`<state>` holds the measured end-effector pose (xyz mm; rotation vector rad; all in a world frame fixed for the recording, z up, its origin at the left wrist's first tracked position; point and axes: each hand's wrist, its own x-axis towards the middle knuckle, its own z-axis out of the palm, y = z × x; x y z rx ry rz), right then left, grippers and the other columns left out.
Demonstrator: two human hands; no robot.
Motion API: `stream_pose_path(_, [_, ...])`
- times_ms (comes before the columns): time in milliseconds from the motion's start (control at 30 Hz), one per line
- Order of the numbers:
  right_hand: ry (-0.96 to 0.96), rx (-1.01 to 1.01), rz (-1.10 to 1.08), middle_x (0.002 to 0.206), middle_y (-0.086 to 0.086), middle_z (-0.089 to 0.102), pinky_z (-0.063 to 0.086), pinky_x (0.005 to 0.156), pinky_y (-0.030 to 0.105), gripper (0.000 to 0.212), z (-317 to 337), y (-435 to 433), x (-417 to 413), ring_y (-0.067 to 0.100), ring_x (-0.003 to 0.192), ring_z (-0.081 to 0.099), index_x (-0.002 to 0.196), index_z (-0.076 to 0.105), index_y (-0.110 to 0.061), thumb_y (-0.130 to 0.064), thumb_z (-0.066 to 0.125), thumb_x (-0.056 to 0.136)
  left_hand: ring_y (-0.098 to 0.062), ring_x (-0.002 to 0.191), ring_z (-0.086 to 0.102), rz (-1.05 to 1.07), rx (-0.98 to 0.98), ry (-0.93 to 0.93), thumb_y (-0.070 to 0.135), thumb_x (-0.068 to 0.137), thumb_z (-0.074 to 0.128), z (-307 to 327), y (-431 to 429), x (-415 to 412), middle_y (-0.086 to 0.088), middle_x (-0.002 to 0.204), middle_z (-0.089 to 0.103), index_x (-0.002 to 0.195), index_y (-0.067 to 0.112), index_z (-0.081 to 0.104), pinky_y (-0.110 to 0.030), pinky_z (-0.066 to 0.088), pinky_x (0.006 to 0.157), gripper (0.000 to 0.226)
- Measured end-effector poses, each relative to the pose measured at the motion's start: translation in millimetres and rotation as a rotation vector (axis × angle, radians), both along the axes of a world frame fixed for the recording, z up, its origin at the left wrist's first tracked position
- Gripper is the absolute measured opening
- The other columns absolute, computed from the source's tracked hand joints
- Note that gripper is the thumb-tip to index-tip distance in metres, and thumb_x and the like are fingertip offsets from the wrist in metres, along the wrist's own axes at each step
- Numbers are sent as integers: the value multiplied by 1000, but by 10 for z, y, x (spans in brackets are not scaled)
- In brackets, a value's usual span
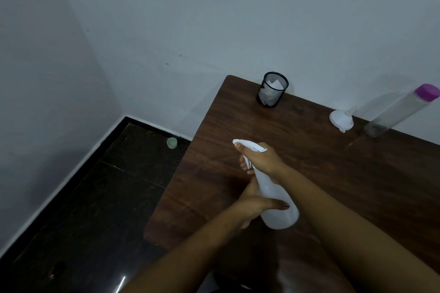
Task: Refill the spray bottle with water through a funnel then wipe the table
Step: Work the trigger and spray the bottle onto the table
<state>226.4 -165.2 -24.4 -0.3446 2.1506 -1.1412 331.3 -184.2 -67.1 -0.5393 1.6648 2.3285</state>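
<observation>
The brown wood-grain table point(333, 173) fills the right half of the view, pushed against a pale wall, with dark tiled floor point(95, 197) to its left. Both forearms reach in from the bottom edge. Between them stands the white spray bottle point(279, 219), near the table's front left corner and tilted a little.

The left hand point(250, 204) wraps round the bottle's body, thumb laid across the front. The right hand point(262, 160) grips the spray head from above, fingers curled under it by the trigger.

Well apart, at the far right by the wall, a tall clear bottle point(400, 112) with a purple cap point(427, 93) stands closed. Just beside it a white funnel point(340, 119) lies tipped over. A black mesh pen holder point(272, 89) with paper scraps sits at the back left corner. A small pale green cap or cup point(172, 143) lies on the floor.

This two-handed hold suits twisting the spray head at its collar. With the funnel out and the clear bottle capped, I judge it could be either opening before the refill or closing after it. If opening, the next move needs the head lifted clear, the funnel seated in the neck, and the clear bottle uncapped.

The collar is hidden under the right hand. The water level in either bottle is too faint to read. No wiping cloth shows, and the table's right and near edges are cut off.
</observation>
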Motion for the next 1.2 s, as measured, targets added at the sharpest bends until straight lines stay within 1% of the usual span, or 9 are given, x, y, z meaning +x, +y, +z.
stream_pose_path(100, [60,21,-48,62,-1,67,51,53,21,47,-54,-35,7,9,55,65,81,68,-10,-57,64,81,-13,119,52,4,21,-2,13,65,83,0,-9,-13,6,124,60,123,33,48,-39,45,102,70])
stream_pose_path(300, [-114,-56,118,75,2,72,57,65,24,42,4,15,-68,14,73,70,90,72,-11,-52,66,82,-14,123,49,2,-4,28,18,64,83,-7,-14,-17,6,129,56,131,31,44,-42,44,104,79])
stream_pose_path(467, [37,-44,6,58,1,62,53,57,24,45,-40,3,-31,13,55,61,76,68,-5,-50,66,83,-13,119,52,2,-16,23,17,62,84,-4,-29,-53,7,124,60,126,33,47,-41,45,103,75])
stream_pose_path(667, [-88,-39,136,84,5,73,57,74,28,37,3,37,-66,17,79,71,98,71,-10,-45,66,85,-13,125,44,-23,-32,4,25,59,84,-17,-19,-45,9,132,53,133,32,42,-41,41,106,86])
stream_pose_path(900, [29,-7,-6,60,3,66,56,61,28,42,-58,49,-39,16,58,66,77,69,-4,-46,67,83,-11,120,50,-38,-34,14,20,62,84,-9,-10,-60,9,125,58,125,35,45,-38,44,103,76])
stream_pose_path(967, [-37,-49,42,69,4,71,58,71,31,35,-23,68,-59,16,68,70,87,72,-8,-43,68,84,-12,124,46,-34,-44,17,23,60,84,-6,-11,-60,9,129,54,132,33,42,-39,42,105,84])
stream_pose_path(1067, [-101,-88,182,90,5,75,55,83,27,25,32,108,-92,12,86,72,109,66,-28,-38,67,86,-8,124,43,-39,-60,32,22,62,84,-8,-10,-58,12,132,50,136,34,38,-33,42,103,88])
stream_pose_path(1133, [-77,-97,166,85,5,74,55,76,24,29,34,116,-75,12,79,71,114,65,-26,-35,67,87,-5,120,45,-43,-59,35,20,64,84,5,-8,-56,14,127,53,129,38,41,-26,44,95,80])
stream_pose_path(1200, [2,-72,80,72,4,69,52,63,24,26,30,111,-36,12,63,67,100,69,-13,-35,68,86,-7,118,48,-38,-52,27,18,64,84,17,0,-60,12,124,56,122,40,44,-28,45,95,73])
